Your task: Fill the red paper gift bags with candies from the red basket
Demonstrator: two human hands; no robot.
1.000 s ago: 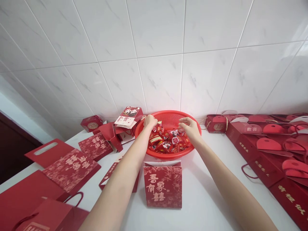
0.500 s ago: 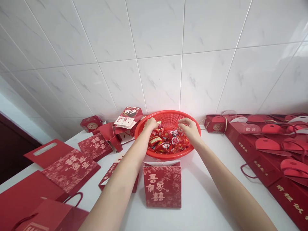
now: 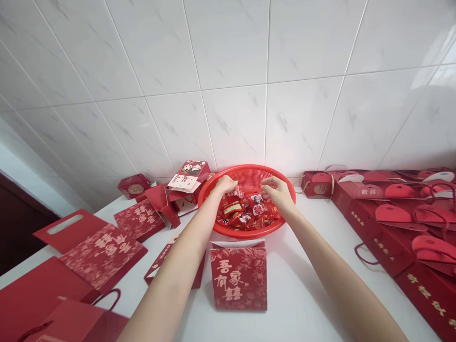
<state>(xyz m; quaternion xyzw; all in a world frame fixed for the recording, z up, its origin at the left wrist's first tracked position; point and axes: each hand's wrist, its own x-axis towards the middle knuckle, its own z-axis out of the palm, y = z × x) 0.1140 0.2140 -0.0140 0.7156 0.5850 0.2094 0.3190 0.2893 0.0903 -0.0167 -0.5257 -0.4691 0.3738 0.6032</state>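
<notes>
A red plastic basket holds many red-wrapped candies. My left hand is inside its left part, fingers closed, with a bit of a candy wrapper showing at the fingertips. Over the right part is my right hand, its fingers bent and thumb apart, with nothing visible in it. Directly in front of the basket stands a red paper gift box with light characters; its top flaps are spread apart and its inside is hidden from me.
Rows of red boxes with cord handles fill the right side. Flat red bags and a panda-printed box lie to the left on the white table. A tiled wall rises behind the basket.
My right hand has shifted slightly, its fingers more bent over the candies. My left hand stays in the left part of the basket. The whole view has tilted a little.
</notes>
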